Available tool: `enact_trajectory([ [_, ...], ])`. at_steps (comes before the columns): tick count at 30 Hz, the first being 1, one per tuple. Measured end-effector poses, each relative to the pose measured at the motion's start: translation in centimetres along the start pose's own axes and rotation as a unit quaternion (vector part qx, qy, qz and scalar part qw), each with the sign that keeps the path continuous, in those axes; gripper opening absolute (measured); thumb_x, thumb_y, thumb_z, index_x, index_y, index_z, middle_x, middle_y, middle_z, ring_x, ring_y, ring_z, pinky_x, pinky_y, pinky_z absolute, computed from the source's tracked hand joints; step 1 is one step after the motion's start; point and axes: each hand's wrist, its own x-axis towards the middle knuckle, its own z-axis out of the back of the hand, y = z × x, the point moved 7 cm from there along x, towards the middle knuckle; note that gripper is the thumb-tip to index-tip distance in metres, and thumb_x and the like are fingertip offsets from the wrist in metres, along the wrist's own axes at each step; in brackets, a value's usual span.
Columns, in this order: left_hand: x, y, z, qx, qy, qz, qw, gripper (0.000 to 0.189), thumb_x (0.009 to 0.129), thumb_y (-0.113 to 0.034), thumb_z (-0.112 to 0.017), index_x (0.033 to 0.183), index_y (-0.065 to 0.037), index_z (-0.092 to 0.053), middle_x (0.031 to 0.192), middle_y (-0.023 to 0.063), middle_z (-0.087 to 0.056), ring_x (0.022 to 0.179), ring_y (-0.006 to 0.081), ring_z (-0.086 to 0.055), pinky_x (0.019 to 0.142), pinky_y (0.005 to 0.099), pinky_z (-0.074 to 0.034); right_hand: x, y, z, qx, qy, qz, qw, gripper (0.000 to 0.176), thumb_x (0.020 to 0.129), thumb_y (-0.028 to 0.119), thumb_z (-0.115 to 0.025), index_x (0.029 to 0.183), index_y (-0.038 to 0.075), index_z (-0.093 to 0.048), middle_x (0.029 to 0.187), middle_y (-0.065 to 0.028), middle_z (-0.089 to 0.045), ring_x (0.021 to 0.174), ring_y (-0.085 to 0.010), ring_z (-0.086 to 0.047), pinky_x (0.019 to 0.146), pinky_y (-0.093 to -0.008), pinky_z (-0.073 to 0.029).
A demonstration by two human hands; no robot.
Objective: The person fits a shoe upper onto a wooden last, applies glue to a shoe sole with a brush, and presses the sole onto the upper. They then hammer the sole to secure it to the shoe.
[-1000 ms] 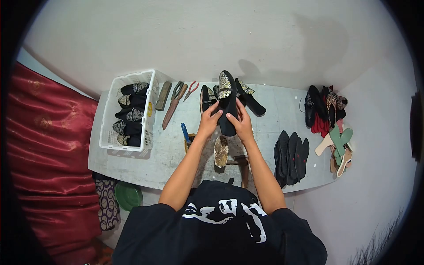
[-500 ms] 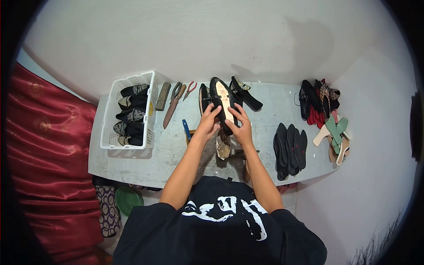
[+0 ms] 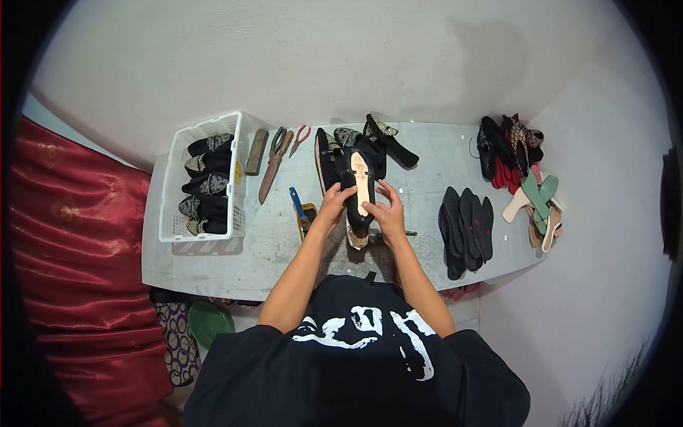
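Between my two hands is a black shoe [image 3: 350, 182], turned so its bare pale underside [image 3: 361, 191] faces up. My left hand [image 3: 333, 207] grips its left edge, the thumb lying across the near part. On the opposite side my right hand [image 3: 387, 211] holds the right edge, with its thumb by the pale surface. Below the shoe, a worn, crusted block [image 3: 356, 240] shows partly. Just behind are more black shoes [image 3: 325, 162], one of them a patterned slip-on [image 3: 393, 143] lying tilted. A blue-handled brush [image 3: 296, 200] rests in a small yellowish container [image 3: 311, 211] left of my left hand.
At left stands a white basket [image 3: 237, 188] of patterned shoes. Near it lie a wooden block [image 3: 257, 151], a sheathed-looking blade [image 3: 269, 179], scissors [image 3: 278, 140] and red pliers [image 3: 301, 137]. To the right are black soles [image 3: 466, 231], green and beige insoles [image 3: 541, 199] and piled shoe uppers [image 3: 509, 149].
Both hands have brought the shoe nearer my body and tilted it, so its underside looks shorter. More of the shoes behind it and the brush container now show.
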Motion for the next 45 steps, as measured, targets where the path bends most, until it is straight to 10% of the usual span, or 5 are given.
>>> enact_trajectory([
  [15,-1.1,3.2,0.7,0.071,0.01,-0.042,0.997,0.031,0.101,-0.035,-0.078,0.089,-0.008,-0.071,0.083,-0.0037,-0.067,0.075,0.0048,-0.06,0.072,0.0229,-0.047,-0.8,-3.2,1.5,0.063,-0.015,-0.058,0.996,0.008,0.096,0.006,-0.065,0.101,0.002,-0.061,0.095,-0.0077,-0.07,0.086,-0.0118,-0.067,0.078,-0.0258,-0.054],
  [22,-4.7,2.6,0.7,0.005,-0.086,0.02,0.996,0.038,0.108,-0.044,-0.066,0.109,-0.007,-0.074,0.101,-0.0018,-0.073,0.093,0.0062,-0.065,0.084,0.0251,-0.049,0.5,-3.2,2.6,-0.284,-0.047,0.12,0.95,0.032,0.095,0.012,-0.076,0.116,0.007,-0.052,0.086,-0.0032,-0.068,0.074,-0.0091,-0.063,0.061,-0.0246,-0.046],
  [29,-5.8,4.9,3.2,0.082,-0.049,0.067,0.993,0.05,0.107,-0.053,-0.064,0.124,-0.007,-0.073,0.121,0.0044,-0.072,0.117,0.0167,-0.063,0.107,0.0458,-0.046,-2.4,-5.8,1.7,-0.072,0.029,-0.098,0.992,0.047,0.096,0.021,-0.079,0.132,0.008,-0.053,0.081,-0.0026,-0.067,0.07,-0.0087,-0.063,0.06,-0.026,-0.048],
  [30,-6.3,4.5,3.0,0.09,-0.07,0.056,0.992,0.047,0.109,-0.046,-0.063,0.12,-0.001,-0.074,0.109,0.0027,-0.077,0.096,0.0093,-0.069,0.091,0.0265,-0.051,-2.9,-6.0,1.9,-0.081,0.032,-0.102,0.991,0.047,0.096,0.021,-0.08,0.132,0.007,-0.053,0.082,-0.0027,-0.067,0.071,-0.0087,-0.063,0.061,-0.0257,-0.048],
  [45,-10.7,8.6,4.1,0.087,-0.007,0.136,0.987,0.032,0.107,-0.048,-0.066,0.11,-0.016,-0.068,0.097,-0.0067,-0.07,0.086,0.0042,-0.062,0.076,0.0273,-0.047,-10.4,-8.9,3.0,-0.056,-0.022,-0.135,0.989,0.047,0.101,0.028,-0.077,0.134,0.001,-0.056,0.098,-0.0012,-0.072,0.083,-0.006,-0.061,0.07,-0.024,-0.045],
])
